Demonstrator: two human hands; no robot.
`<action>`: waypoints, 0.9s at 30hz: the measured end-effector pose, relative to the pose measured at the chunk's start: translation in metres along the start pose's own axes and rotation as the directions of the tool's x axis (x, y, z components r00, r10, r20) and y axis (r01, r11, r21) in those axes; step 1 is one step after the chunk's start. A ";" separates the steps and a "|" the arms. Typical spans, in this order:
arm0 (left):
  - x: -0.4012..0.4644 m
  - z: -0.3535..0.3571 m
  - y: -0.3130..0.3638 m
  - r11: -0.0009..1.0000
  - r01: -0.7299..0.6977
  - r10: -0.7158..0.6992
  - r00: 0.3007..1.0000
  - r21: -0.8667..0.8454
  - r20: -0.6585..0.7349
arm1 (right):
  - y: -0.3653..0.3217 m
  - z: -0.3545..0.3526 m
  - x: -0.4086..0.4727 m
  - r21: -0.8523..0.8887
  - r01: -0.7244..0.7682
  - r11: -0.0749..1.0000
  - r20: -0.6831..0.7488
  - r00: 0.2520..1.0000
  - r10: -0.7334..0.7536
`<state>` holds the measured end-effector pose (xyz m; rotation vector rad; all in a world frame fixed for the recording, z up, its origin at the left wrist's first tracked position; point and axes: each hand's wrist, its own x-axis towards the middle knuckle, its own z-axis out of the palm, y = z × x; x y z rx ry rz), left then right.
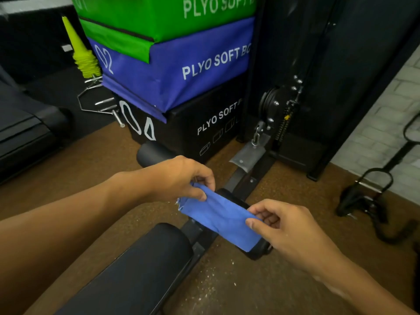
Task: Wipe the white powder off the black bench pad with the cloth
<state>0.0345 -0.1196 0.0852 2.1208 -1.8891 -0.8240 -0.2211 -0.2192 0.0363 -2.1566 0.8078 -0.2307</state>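
Observation:
A blue cloth (221, 220) is stretched between both hands above a black roller pad (259, 250) at the bench's far end. My left hand (179, 178) pinches the cloth's upper left corner. Its lower right edge is pinched by my right hand (284, 228) with thumb and fingers. The black bench pad (145, 262) lies below, at the bottom centre; I see no powder on its visible surface. White specks (218, 273) dot the brown floor right of the bench.
Stacked plyo soft boxes, green (163, 17), blue (172, 71) and black (193, 126), stand just beyond the bench. A black cable machine (295, 87) rises at right, with handles (368, 196) on the floor. Yellow cones (84, 57) and metal bars (100, 103) sit at back left.

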 end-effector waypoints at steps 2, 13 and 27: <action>0.020 0.006 -0.007 1.000 0.021 -0.020 0.999 -0.024 0.028 | 0.011 0.001 0.010 0.011 -0.035 0.999 0.005 0.999 0.035; 0.107 0.048 -0.024 1.000 0.030 -0.030 0.990 0.004 0.141 | 0.073 0.009 0.039 0.053 -0.249 0.967 -0.034 0.967 0.251; 0.116 0.064 -0.029 0.980 0.038 -0.056 0.994 0.196 0.091 | 0.084 0.013 0.045 -0.034 -0.027 0.999 -0.071 0.997 0.024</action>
